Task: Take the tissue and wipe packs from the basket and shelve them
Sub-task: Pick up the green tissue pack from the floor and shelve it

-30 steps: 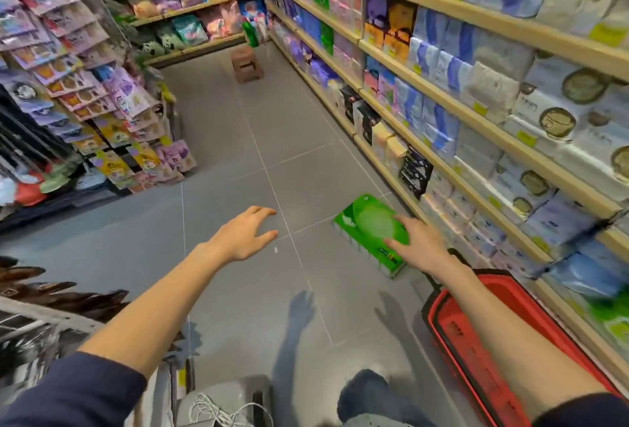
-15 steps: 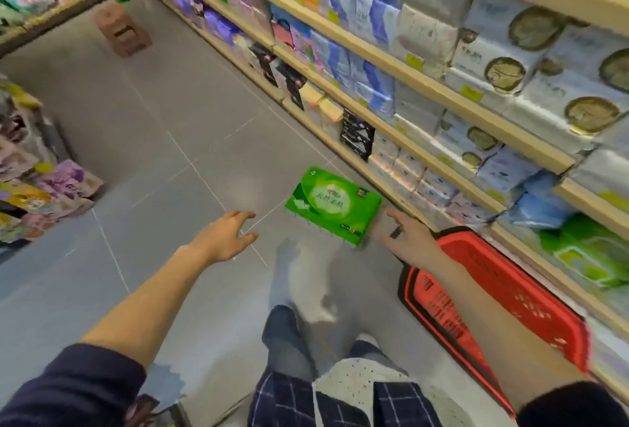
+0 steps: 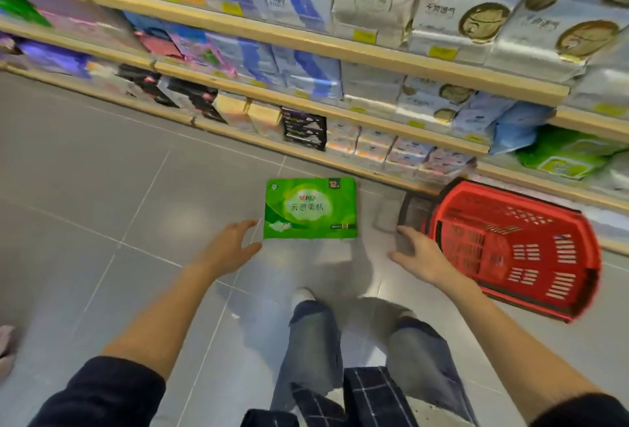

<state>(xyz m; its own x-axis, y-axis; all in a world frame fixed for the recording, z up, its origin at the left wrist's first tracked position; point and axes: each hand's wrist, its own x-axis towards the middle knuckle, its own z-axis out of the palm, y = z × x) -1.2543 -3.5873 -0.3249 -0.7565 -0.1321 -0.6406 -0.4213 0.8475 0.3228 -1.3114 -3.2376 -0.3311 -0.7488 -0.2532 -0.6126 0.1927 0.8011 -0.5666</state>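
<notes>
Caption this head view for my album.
Left hand and right hand, both open, flank a green pack neither grips; red basket beside the shelves.

- green pack [image 3: 310, 208] is out of r hand [image 3: 418, 253] now, free btwn both hands, label up
- r hand now spread open, next to red basket [image 3: 493, 256]
- l hand [image 3: 231, 246] has moved in, fingertips near pack's left edge

Both arms extended forward and down, set apart.
Left hand [image 3: 235, 246]: palm down, fingers straight and spread, holding nothing. Right hand [image 3: 420, 254]: palm down, fingers loosely spread, holding nothing. Forearms [image 3: 163, 321] bare; dark sleeves [image 3: 102, 392] end at the elbows.
</notes>
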